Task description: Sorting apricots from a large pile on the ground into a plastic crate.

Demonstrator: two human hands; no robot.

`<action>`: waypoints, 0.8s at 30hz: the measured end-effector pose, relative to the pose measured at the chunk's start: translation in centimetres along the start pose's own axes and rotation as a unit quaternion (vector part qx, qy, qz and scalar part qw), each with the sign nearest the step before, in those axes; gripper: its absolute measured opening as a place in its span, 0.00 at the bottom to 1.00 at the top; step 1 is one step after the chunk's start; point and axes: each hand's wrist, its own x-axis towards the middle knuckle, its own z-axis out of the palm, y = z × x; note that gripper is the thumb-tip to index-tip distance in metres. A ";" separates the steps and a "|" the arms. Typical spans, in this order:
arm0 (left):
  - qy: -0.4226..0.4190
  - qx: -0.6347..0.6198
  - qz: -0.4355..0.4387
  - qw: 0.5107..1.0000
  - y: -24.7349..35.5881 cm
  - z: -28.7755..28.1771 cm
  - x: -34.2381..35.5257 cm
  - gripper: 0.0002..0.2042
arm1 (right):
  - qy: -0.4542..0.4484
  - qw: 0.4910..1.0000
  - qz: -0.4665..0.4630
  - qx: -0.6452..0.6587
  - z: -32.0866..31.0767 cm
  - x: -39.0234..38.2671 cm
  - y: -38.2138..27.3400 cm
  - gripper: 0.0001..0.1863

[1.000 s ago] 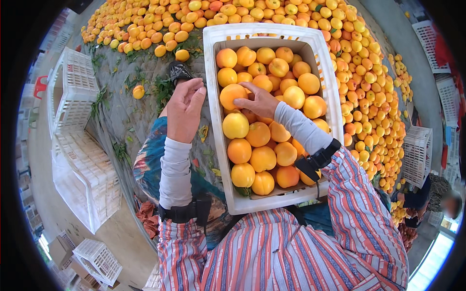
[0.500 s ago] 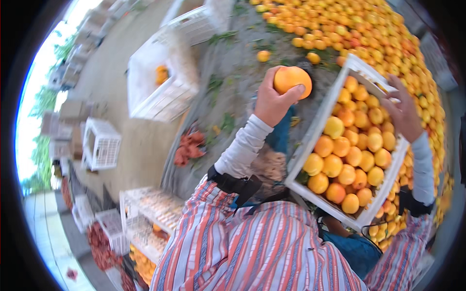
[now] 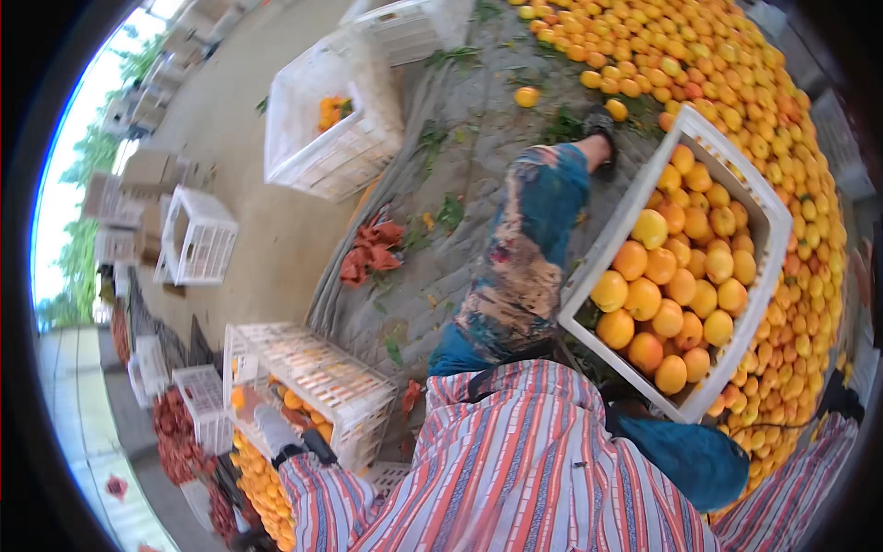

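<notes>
The left hand (image 3: 253, 405) reaches into a white crate (image 3: 313, 361) at near left, beside orange fruit (image 3: 294, 401); whether its fingers grip any, I cannot tell. The right hand (image 3: 862, 279) is dim at the right edge, its fingers unclear. A fruit-filled white box (image 3: 773, 225) sits at right, beside a fruit pile (image 3: 814, 230).

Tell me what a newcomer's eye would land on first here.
First, the great spread of orange-yellow fruit sweeping from the top down the right side. Then the white crate right of centre, with many of the same fruit inside. Last, the boldly striped shirt at bottom centre, its left hand beside a slatted crate at lower left.
</notes>
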 end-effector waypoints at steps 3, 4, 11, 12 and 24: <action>0.016 0.155 0.074 0.985 1.8 6.3 3.4 0.18 | -0.086 0.993 0.014 0.083 0.2 -9.5 -1.9 0.31; 0.002 0.179 0.136 0.974 3.3 10.1 4.5 0.18 | -0.050 0.998 -0.021 0.041 0.9 -12.6 -2.6 0.30; -0.093 0.053 0.402 0.909 22.0 33.1 -3.2 0.19 | -0.323 0.934 0.154 0.009 8.2 -23.4 -3.2 0.24; -0.115 0.027 0.427 0.897 24.7 34.6 -6.0 0.19 | -0.310 0.938 0.150 0.029 8.8 -24.5 -2.2 0.24; -0.548 0.050 0.611 0.569 31.7 47.0 -43.0 0.27 | -0.335 0.905 0.206 0.165 22.6 -30.0 -1.5 0.26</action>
